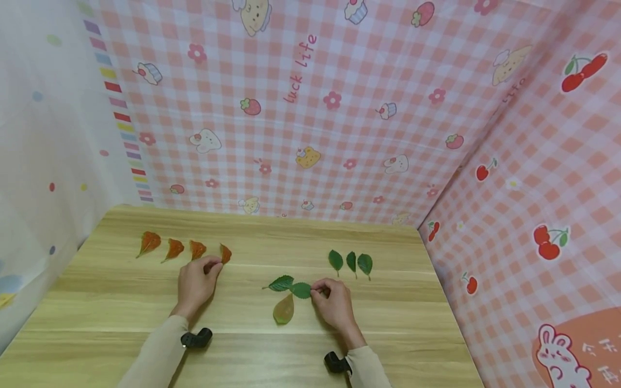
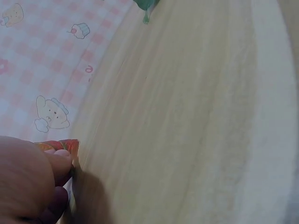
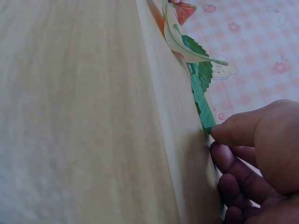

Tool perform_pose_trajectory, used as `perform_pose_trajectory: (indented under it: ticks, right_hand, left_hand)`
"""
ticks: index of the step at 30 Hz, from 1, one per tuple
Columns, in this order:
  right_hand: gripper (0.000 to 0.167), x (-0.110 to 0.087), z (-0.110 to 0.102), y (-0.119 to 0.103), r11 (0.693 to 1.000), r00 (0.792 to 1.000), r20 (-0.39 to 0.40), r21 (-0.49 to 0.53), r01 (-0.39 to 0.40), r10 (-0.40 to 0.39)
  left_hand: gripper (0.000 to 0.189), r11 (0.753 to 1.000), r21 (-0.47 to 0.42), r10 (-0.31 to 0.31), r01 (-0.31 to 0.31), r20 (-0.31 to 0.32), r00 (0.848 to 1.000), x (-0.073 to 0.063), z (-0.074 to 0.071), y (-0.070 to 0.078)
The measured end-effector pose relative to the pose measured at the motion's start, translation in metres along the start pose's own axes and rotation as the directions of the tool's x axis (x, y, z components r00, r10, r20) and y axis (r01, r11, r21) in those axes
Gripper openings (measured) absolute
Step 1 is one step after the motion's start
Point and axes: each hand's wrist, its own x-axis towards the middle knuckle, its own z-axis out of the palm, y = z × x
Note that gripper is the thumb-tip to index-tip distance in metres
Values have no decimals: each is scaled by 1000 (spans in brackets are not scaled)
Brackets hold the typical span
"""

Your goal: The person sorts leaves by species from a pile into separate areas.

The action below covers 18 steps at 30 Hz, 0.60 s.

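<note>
My left hand (image 1: pixel 195 285) pinches the lower end of a reddish-orange leaf (image 1: pixel 226 253) at the right end of a row of orange leaves. In the left wrist view that leaf (image 2: pixel 70 146) sticks out past the thumb and fingertip. With thumb and forefinger, my right hand (image 1: pixel 335 304) pinches the right end of a green leaf (image 1: pixel 301 290). The same green leaf (image 3: pixel 202 105) shows edge-on in the right wrist view. Beside it lie a serrated dark green leaf (image 1: pixel 281 283) and a yellow-brown leaf (image 1: pixel 283 310), their ends close together.
Three orange leaves (image 1: pixel 175 248) lie in a row at the back left of the wooden table (image 1: pixel 271 242). Three green leaves (image 1: pixel 351 261) lie at the back right. Pink checked cloth (image 1: pixel 291 129) hangs behind and at the right; white dotted cloth (image 1: pixel 43 134) hangs at the left.
</note>
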Motion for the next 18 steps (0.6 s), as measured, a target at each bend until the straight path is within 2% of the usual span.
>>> perform_pose_trajectory:
  ticks: [3,10,14,18]
  right_hand:
    - [6,0,1,5,1000,1000,-10,2,25,-25]
    - [8,0,-2,-6,1000,1000,-2,-3,5,-5]
    - [7,2,-5,-15,995,995,34,-39,-96,97]
    - [8,3,-5,-17,984,984,61,-63,-164,168]
  left_hand:
    - [12,1000,6,-1,1,-4,1000,2,-1,0]
    - [11,1000,12,-1,1,-13,1000,4,0,-2]
    - [11,1000,23,5,-5,-37,999,6,1,-4]
    - [10,999,33,20,-17,-85,996,8,2,-7]
